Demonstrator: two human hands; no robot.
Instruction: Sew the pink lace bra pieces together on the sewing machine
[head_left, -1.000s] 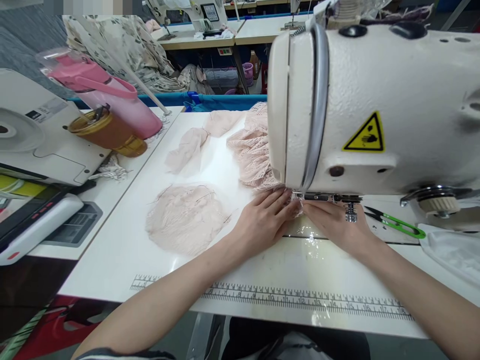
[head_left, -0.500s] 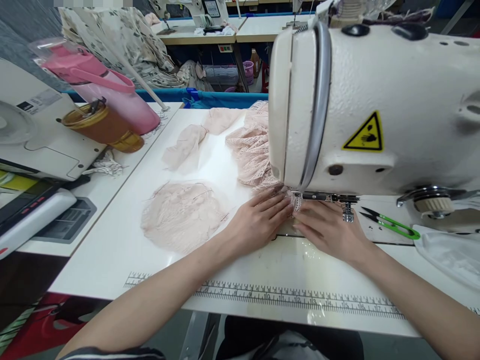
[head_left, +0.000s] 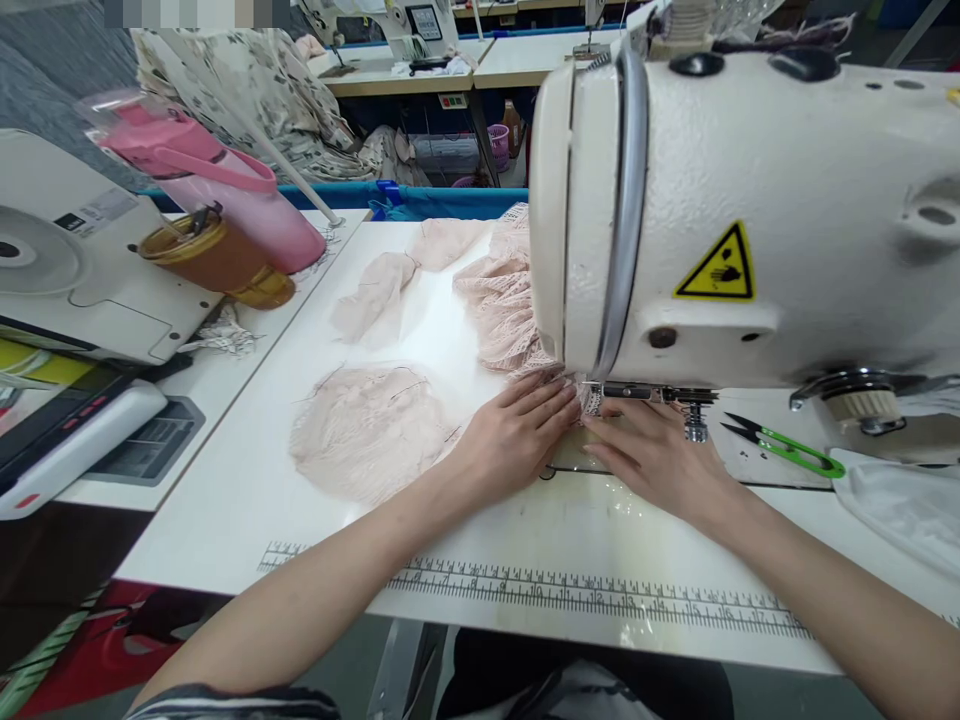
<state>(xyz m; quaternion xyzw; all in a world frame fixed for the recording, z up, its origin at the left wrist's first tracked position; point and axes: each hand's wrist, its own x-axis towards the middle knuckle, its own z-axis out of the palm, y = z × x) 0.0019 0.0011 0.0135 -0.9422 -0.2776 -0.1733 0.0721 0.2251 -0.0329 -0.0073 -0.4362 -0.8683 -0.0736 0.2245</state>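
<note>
Under the head of a white sewing machine (head_left: 705, 220), a gathered pink lace fabric (head_left: 499, 300) runs toward the presser foot area. My left hand (head_left: 517, 430) lies flat on the lace's near edge, left of the needle area, its fingers stretched out. Just right of it, my right hand (head_left: 660, 455) rests with extended fingers by the metal attachment (head_left: 696, 415), partly behind it. A small lace end shows between both hands; the needle tip is hard to make out. Beside my left forearm lies a round sheer pink piece (head_left: 367, 430).
Green thread snips (head_left: 787, 450) and a white cloth (head_left: 892, 510) lie to the right. A printed ruler (head_left: 555, 595) runs along the table's front. At left stand a pink bottle (head_left: 225, 190), an amber cup (head_left: 217, 260) and another machine (head_left: 90, 240). More sheer pieces (head_left: 375, 295) lie behind.
The view has shifted slightly, so things at left appear farther right. Both hands stay nearly in place at the lace, and the lace end between them looks a little smaller.
</note>
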